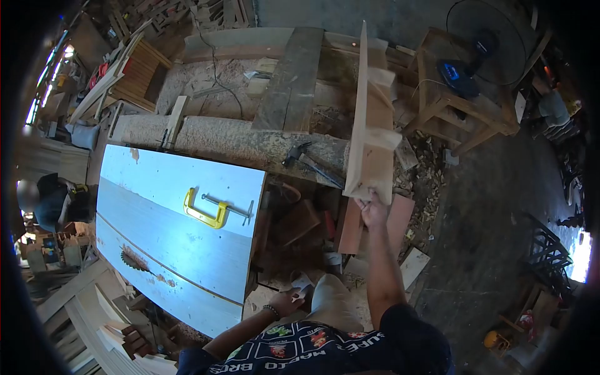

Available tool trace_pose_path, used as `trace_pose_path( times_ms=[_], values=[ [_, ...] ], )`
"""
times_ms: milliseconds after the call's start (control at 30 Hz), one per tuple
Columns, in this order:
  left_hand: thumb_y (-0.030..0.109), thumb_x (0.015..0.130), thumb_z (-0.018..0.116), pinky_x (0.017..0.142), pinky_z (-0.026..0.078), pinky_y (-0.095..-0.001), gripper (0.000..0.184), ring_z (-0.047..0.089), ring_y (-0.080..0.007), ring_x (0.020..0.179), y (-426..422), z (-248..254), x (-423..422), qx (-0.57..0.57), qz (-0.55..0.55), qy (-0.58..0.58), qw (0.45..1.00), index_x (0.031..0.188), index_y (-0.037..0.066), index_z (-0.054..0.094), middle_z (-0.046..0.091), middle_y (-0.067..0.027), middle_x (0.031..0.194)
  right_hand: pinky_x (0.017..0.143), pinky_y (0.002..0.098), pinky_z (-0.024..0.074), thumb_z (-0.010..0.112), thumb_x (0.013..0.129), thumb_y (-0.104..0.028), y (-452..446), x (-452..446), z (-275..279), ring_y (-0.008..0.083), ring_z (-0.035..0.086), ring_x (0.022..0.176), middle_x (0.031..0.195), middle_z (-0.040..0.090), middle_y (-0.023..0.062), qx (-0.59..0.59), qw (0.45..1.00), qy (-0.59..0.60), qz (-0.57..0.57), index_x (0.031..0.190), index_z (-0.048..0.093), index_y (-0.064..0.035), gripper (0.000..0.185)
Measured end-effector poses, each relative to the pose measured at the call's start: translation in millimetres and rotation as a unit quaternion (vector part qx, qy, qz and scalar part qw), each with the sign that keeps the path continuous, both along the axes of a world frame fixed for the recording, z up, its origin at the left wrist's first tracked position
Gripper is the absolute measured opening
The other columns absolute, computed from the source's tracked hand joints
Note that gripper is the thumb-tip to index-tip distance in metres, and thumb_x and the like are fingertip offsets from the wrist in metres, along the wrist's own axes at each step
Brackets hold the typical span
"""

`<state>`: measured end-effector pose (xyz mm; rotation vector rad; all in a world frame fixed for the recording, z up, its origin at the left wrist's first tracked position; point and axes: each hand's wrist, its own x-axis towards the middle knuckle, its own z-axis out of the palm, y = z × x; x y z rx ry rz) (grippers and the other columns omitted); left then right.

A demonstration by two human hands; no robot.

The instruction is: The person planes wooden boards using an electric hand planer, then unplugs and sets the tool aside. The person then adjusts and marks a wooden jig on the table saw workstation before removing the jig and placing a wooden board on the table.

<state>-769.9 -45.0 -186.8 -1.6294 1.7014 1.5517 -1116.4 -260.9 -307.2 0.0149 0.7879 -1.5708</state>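
Observation:
My right hand grips the near end of a long, pale wooden piece with several notched blocks along its side. It stretches away from me, right of the workbench. My left hand, with a beaded bracelet at the wrist, is low beside my leg, its fingers around something white and small, perhaps paper or cloth. Left of me is a white table saw top with a toothed blade showing through it. A yellow C-clamp lies on that top. Beyond its edge a hammer rests on a log.
A fan stands on a wooden stool at the upper right. Wood chips and offcuts cover the floor beside me. Another person is at the far left. Planks lie behind the saw.

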Motion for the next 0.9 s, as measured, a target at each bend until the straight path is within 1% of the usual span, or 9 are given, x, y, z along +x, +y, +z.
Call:
trace_pose_path(
  times_ms=[100,433,533,600,667,700,733,800,900],
  values=[
    [0.043,0.087,0.061,0.087,0.051,-0.0435,0.059,0.065,-0.0351,0.102,6.7,-16.3,5.4,-0.013,-0.006,-0.005,1.0,0.133,0.008,0.052,0.068,-0.0172,0.113,0.095,0.0533,0.0511,0.067,0.09,-0.017,-41.5,-13.3,6.7,0.0296,0.059,0.115,0.126,0.059,0.008,0.104,0.993,0.064,0.0,0.127,0.053,-0.0118,0.04],
    [0.04,0.089,0.06,0.089,0.051,-0.042,0.061,0.064,-0.0346,0.106,-9.8,-7.7,8.7,0.019,0.041,-0.04,0.998,0.137,0.006,0.047,0.067,-0.0192,0.115,0.091,0.0549,0.0535,0.063,0.092,-0.014,-154.4,51.2,20.6,0.0316,0.059,0.112,0.121,0.058,0.0129,0.203,0.975,0.083,0.016,0.129,0.048,-0.0098,0.04],
    [0.036,0.089,0.061,0.089,0.052,-0.0416,0.058,0.065,-0.034,0.106,-11.4,22.5,4.7,0.014,0.064,-0.028,0.997,0.137,0.006,0.048,0.067,-0.0188,0.114,0.092,0.0508,0.0544,0.062,0.094,-0.019,-165.2,43.7,15.1,0.0306,0.061,0.104,0.118,0.058,0.0141,0.258,0.961,0.105,0.008,0.13,0.047,-0.0072,0.041],
    [0.035,0.089,0.061,0.089,0.052,-0.041,0.056,0.065,-0.0332,0.106,-4.3,33.2,5.3,0.01,0.094,0.015,0.995,0.136,0.006,0.049,0.067,-0.0188,0.114,0.086,0.045,0.0569,0.059,0.095,-0.022,-156.7,29.4,0.3,0.0284,0.062,0.092,0.113,0.058,0.0148,0.165,0.978,0.017,-0.127,0.13,0.045,-0.0045,0.041],
    [0.032,0.09,0.061,0.086,0.053,-0.0402,0.049,0.067,-0.0325,0.101,-4.9,44.0,-0.5,-0.018,0.172,0.11,0.979,0.13,0.004,0.055,0.068,-0.0189,0.111,0.075,0.04,0.0583,0.056,0.095,-0.017,-124.8,44.1,24.2,0.025,0.062,0.079,0.101,0.059,0.0136,0.168,0.966,0.116,-0.159,0.125,0.049,-0.0034,0.033],
    [0.032,0.09,0.061,0.086,0.053,-0.0402,0.049,0.067,-0.0325,0.101,-14.2,50.4,-2.1,-0.02,0.183,0.113,0.976,0.13,0.004,0.055,0.068,-0.0189,0.111,0.071,0.0381,0.0574,0.056,0.094,-0.015,-104.5,52.9,-4.0,0.0238,0.062,0.076,0.096,0.06,0.0123,0.105,0.982,0.112,-0.107,0.121,0.052,-0.0035,0.029],
    [0.029,0.089,0.062,0.084,0.053,-0.041,0.046,0.067,-0.0333,0.098,-28.5,56.7,-2.3,-0.117,0.153,0.107,0.975,0.127,0.004,0.056,0.068,-0.0193,0.108,0.066,0.0362,0.0565,0.056,0.094,-0.013,-86.1,60.6,-34.2,0.0225,0.063,0.073,0.091,0.061,0.0109,0.042,0.992,0.106,-0.053,0.117,0.054,-0.0036,0.025],
    [0.025,0.087,0.065,0.083,0.053,-0.042,0.042,0.066,-0.0347,0.096,-73.0,82.5,-2.1,-0.271,0.122,0.1,0.95,0.122,0.004,0.06,0.068,-0.0196,0.106,0.063,0.0324,0.0547,0.06,0.092,-0.011,-67.7,113.7,37.5,0.0217,0.064,0.071,0.085,0.062,0.0089,0.202,0.959,0.187,0.064,0.112,0.057,-0.0041,0.021],
    [0.023,0.083,0.068,0.088,0.05,-0.0424,0.039,0.064,-0.0344,0.102,-151.9,81.9,14.3,-0.492,0.064,0.064,0.866,0.118,0.007,0.063,0.066,-0.0175,0.109,0.062,0.0301,0.0538,0.063,0.09,-0.013,-74.8,158.5,49.3,0.0223,0.066,0.072,0.087,0.062,0.0089,0.127,0.956,0.197,0.174,0.112,0.057,-0.0048,0.024]
  ],
)
